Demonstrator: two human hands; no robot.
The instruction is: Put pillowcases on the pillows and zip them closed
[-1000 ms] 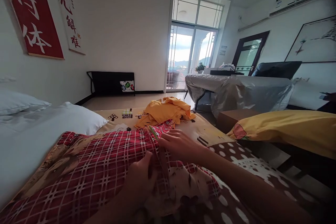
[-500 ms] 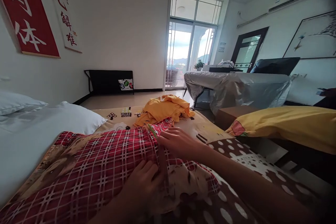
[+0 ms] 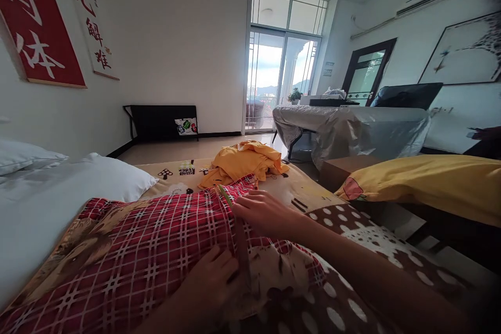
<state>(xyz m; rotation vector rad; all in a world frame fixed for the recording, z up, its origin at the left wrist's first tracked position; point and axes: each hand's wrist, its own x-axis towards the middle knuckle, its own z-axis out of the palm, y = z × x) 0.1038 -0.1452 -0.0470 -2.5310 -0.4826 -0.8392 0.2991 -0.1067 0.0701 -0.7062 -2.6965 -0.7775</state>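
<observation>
Left hand [image 3: 217, 274] had slid toward 6 o'clock, its grip impossible to tell; right hand [image 3: 263, 212] pinched the edge by the green strip [image 3: 225, 195] on the red plaid pillowcase [image 3: 156, 235], spread from 8 to 12 o'clock. Keeping that edge taut seemed best.

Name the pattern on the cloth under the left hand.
The cloth shows mostly red and white plaid in the head view.

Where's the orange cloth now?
In the head view, the orange cloth lies heaped near the middle, on the patterned sheet, just beyond the red checked cloth and right hand.
</observation>
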